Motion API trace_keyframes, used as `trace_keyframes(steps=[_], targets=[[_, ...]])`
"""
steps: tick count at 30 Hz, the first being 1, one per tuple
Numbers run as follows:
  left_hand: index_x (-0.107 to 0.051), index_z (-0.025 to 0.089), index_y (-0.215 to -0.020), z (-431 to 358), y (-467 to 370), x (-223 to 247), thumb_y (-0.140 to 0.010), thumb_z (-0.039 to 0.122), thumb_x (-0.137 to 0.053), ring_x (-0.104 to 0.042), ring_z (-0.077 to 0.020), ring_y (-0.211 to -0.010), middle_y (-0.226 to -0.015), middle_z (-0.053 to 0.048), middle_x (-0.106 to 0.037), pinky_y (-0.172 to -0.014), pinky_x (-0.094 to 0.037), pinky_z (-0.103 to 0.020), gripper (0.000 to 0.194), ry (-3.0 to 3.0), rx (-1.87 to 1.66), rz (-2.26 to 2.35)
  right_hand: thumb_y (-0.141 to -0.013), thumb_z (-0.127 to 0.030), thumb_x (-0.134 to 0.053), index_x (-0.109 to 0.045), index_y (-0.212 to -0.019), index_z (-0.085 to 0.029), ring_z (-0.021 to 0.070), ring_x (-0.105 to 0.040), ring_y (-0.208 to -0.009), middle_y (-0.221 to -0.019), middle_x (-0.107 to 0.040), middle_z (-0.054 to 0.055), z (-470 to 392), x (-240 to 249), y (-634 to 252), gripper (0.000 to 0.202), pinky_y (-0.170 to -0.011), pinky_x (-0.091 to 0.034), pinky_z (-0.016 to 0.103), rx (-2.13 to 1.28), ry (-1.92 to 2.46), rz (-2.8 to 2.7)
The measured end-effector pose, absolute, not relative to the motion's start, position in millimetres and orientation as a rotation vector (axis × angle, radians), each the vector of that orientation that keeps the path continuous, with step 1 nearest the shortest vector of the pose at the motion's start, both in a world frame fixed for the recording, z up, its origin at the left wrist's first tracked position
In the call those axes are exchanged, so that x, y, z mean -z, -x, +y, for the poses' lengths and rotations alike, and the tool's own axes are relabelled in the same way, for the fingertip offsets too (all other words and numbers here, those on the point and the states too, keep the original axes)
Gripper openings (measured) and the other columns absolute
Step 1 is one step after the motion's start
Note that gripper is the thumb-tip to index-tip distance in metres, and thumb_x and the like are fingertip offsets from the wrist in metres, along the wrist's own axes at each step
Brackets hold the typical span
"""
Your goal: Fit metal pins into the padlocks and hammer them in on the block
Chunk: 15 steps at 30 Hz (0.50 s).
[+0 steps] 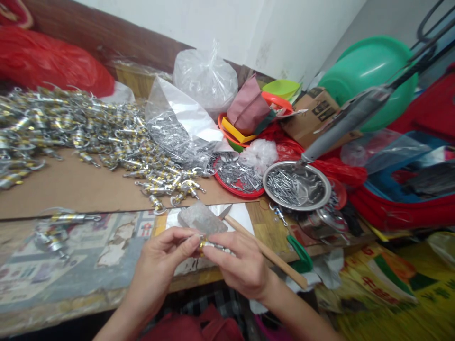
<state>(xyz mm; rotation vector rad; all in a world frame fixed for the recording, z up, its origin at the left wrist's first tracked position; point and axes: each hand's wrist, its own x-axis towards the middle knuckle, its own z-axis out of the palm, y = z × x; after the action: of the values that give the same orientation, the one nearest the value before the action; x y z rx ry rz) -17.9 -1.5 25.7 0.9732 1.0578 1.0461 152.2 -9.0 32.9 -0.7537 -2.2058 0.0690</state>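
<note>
Both my hands meet over the bench's front edge, fingers pinched round one small silver-and-gold metal fitting [216, 246]. My left hand [167, 258] grips its left end between thumb and forefinger. Around its right part close the fingers of my right hand [245, 263]; the fitting's thin tip shows past them, and much of it is hidden. Just beyond my fingers lies a grey stone block [202, 219] on white paper. A hammer [266, 251] with a long wooden handle rests beside it, partly behind my right hand.
Many similar fittings [81, 123] are heaped on cardboard [64, 182] at the left and middle. A few more [53, 237] lie nearer me. Metal pins fill a steel bowl [322, 201]; small metal parts lie on a red plate [231, 188]. A grey-handled tool [344, 125] slants above the bowl.
</note>
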Motion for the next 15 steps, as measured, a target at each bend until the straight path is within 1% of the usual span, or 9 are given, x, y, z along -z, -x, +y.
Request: trace_keyframes(steps=[3, 7, 8, 12, 13, 15], targets=[[-0.066, 0.019, -0.066, -1.9, 16.9, -29.6, -0.068, 0.026, -0.064, -0.059, -0.0136, -0.072, -0.078, -0.001, -0.067, -0.068, -0.045, -0.023, 0.008, -1.082, -1.051, 1.108, -0.078, -0.002, -0.048, -0.058, -0.102, -0.013, 0.0176, -0.059, -0.087, -0.094, -0.064, 0.012, -8.2, -27.8, -154.0, 0.028, -0.069, -0.050, 0.028, -0.050, 0.741, -2.174], [-0.065, 0.019, -0.060, -0.4, 16.4, -31.8, -0.068, 0.026, -0.064, -0.056, -0.0162, -0.088, -0.091, -0.002, -0.065, -0.073, -0.042, -0.021, 0.010, -1.201, -1.072, 1.166, -0.076, -0.002, -0.051, -0.061, -0.099, -0.014, 0.0157, -0.061, -0.084, -0.092, -0.065, 0.010, -8.3, -23.3, -152.4, 0.027, -0.069, -0.051, 0.026, -0.191, 0.819, -2.067], [-0.065, 0.019, -0.061, -0.2, 16.1, -31.4, -0.069, 0.027, -0.063, -0.056, -0.0159, -0.087, -0.089, -0.001, -0.065, -0.073, -0.041, -0.021, 0.011, -1.209, -1.071, 1.167, -0.076, -0.003, -0.053, -0.062, -0.097, -0.014, 0.0150, -0.061, -0.082, -0.091, -0.065, 0.010, -9.0, -22.5, -150.8, 0.026, -0.069, -0.051, 0.025, -0.244, 0.840, -2.026], [-0.065, 0.019, -0.067, -2.0, 13.5, -26.3, -0.070, 0.032, -0.062, -0.054, -0.0125, -0.065, -0.067, 0.001, -0.063, -0.062, -0.041, -0.021, 0.014, -1.192, -1.030, 1.183, -0.074, -0.009, -0.059, -0.066, -0.087, -0.013, 0.0135, -0.062, -0.074, -0.080, -0.066, 0.008, -13.1, -22.5, -142.9, 0.015, -0.067, -0.052, 0.023, -0.428, 0.908, -1.879], [-0.065, 0.018, -0.068, -2.9, 12.7, -24.8, -0.069, 0.034, -0.063, -0.054, -0.0123, -0.063, -0.065, 0.001, -0.063, -0.060, -0.041, -0.022, 0.015, -1.169, -1.026, 1.199, -0.073, -0.011, -0.060, -0.067, -0.084, -0.013, 0.0135, -0.062, -0.071, -0.077, -0.067, 0.008, -13.8, -23.0, -141.3, 0.013, -0.065, -0.051, 0.022, -0.457, 0.930, -1.844], [-0.065, 0.017, -0.073, -5.2, 10.9, -22.1, -0.068, 0.035, -0.064, -0.056, -0.0130, -0.065, -0.068, 0.000, -0.065, -0.063, -0.043, -0.022, 0.019, -1.090, -1.045, 1.230, -0.071, -0.013, -0.064, -0.068, -0.081, -0.013, 0.0133, -0.061, -0.065, -0.072, -0.067, 0.007, -14.8, -23.7, -138.9, 0.011, -0.060, -0.051, 0.022, -0.517, 0.995, -1.775]])
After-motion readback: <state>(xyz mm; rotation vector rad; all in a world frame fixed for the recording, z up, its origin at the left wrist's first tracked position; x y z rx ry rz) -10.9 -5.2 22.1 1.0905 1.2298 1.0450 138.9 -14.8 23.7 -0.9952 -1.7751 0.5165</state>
